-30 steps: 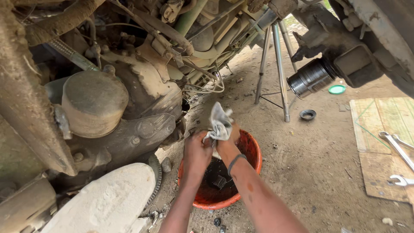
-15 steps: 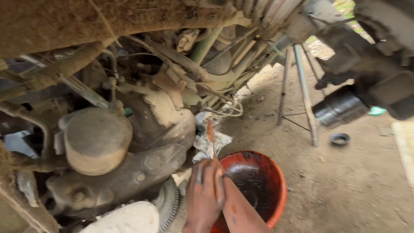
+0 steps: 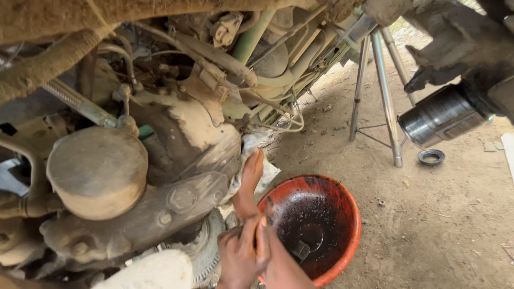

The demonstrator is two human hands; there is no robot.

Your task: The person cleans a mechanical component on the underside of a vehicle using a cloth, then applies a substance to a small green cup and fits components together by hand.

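Up goes the right hand (image 3: 250, 184) since half a second ago, fingers flat, pressing the rag (image 3: 262, 160) against the engine (image 3: 176, 160) to wipe it. Left hand (image 3: 241, 257) grips the right wrist, steadying. Oily basin (image 3: 310, 225) sits below, catching drips.

The basin (image 3: 316, 227) sits on the ground (image 3: 428, 225) at about 5 o'clock from the engine (image 3: 160, 160). A rag (image 3: 262, 160) lies between them, at the basin's 11 o'clock, with one hand (image 3: 249, 187) pressed on it. The other hand (image 3: 241, 257) is at the basin's 8 o'clock. The stand (image 3: 380, 91) rises at 1 o'clock, a ring (image 3: 431, 157) beside its foot, a filter (image 3: 441, 115) above.
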